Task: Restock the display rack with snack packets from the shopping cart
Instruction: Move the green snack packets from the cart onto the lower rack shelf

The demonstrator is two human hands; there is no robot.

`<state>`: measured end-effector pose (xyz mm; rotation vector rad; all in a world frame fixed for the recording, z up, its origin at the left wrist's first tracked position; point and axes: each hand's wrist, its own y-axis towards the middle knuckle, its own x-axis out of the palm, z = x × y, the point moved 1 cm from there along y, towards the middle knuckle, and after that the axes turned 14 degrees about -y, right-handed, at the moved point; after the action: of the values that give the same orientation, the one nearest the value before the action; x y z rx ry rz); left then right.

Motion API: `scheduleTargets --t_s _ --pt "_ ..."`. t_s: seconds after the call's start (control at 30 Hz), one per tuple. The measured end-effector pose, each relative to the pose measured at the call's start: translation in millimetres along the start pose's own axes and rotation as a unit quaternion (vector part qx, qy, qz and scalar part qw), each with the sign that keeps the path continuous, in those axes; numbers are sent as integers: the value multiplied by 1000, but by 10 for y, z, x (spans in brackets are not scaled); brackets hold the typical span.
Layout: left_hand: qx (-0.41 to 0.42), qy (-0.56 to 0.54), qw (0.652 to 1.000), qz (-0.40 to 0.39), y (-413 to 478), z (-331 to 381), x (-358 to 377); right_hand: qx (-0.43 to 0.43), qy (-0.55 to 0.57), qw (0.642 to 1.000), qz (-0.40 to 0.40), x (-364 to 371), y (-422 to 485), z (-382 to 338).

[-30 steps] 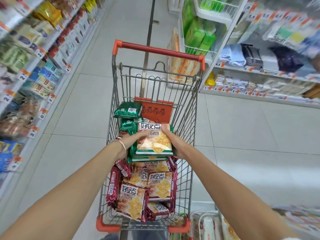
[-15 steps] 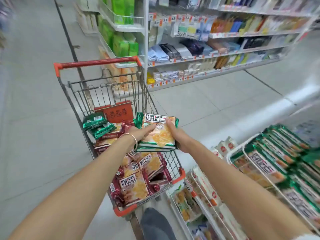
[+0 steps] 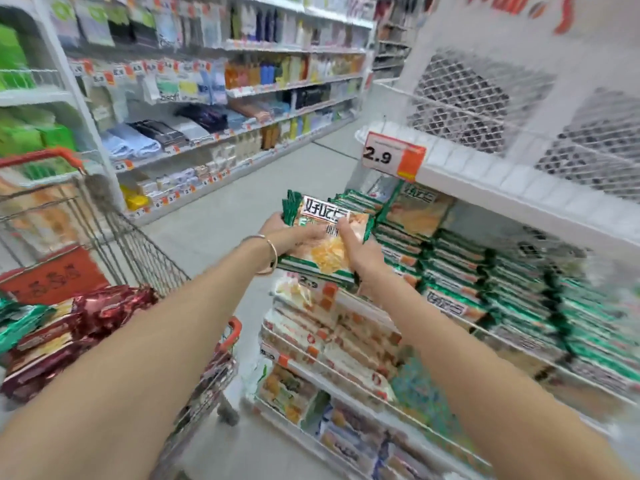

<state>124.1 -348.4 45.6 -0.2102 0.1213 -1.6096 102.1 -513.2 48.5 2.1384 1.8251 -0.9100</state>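
Both hands have carried the stack of green-edged cracker packets (image 3: pixel 327 252) from the red-handled wire shopping cart (image 3: pixel 131 244) across to the white wire display rack (image 3: pixel 485 188), just in front of the matching green packets shelved there (image 3: pixel 460 271). Left hand (image 3: pixel 291 233) and right hand (image 3: pixel 363 254) clamp the stack's opposite sides, arms extended. The top packet bears bold Chinese characters. The orange-and-white shelf tag (image 3: pixel 391 155) reads "2.9".

The snack packets (image 3: pixel 325 244) look like shiny, smooth plastic. The cart (image 3: pixel 114 233) is thin grey metal wire with a red plastic handle (image 3: pixel 38 157). The bracelet (image 3: pixel 272 252) is shiny metal.
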Motion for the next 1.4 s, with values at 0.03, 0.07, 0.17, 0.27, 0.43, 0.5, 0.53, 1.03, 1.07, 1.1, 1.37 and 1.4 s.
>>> scheduleTargets --t_s 0.03,0.07,0.17,0.27,0.43,0.5,0.53,1.03,1.07,1.1,1.37,1.4 --pt "25 3 1000 -10 58 57 216 -14 16 999 29 -196 47 59" --pt "48 12 999 -17 124 95 410 -30 32 997 63 -373 81 115" --pt "98 41 993 -43 380 135 932 -74 49 985 148 -810 272 332" --pt "113 70 989 -59 818 33 1299 -116 57 967 219 -1086 538 543" --pt "157 86 980 -88 1090 -152 1694 -137 35 963 229 -1149 1071 943" --pt "154 107 977 -101 1230 -326 1774 -112 25 972 205 -1107 1221 1103" --pt "162 114 974 -107 1240 -371 1803 -111 16 973 203 -1109 1287 1156" --pt "220 212 943 -130 1519 -269 1584 -310 -338 816 351 -1228 1374 1241" --pt "213 220 942 -140 1537 -335 1594 -339 -422 767 343 -1242 1416 1270" --pt "207 234 939 -145 1532 -393 1620 -348 -473 745 317 -1257 1458 1288" --pt "239 490 838 -19 1181 -348 1432 -270 -553 750 241 -1292 1280 1157" --pt "227 501 835 -18 1047 -339 1310 -273 -565 739 246 -1265 1168 1097"
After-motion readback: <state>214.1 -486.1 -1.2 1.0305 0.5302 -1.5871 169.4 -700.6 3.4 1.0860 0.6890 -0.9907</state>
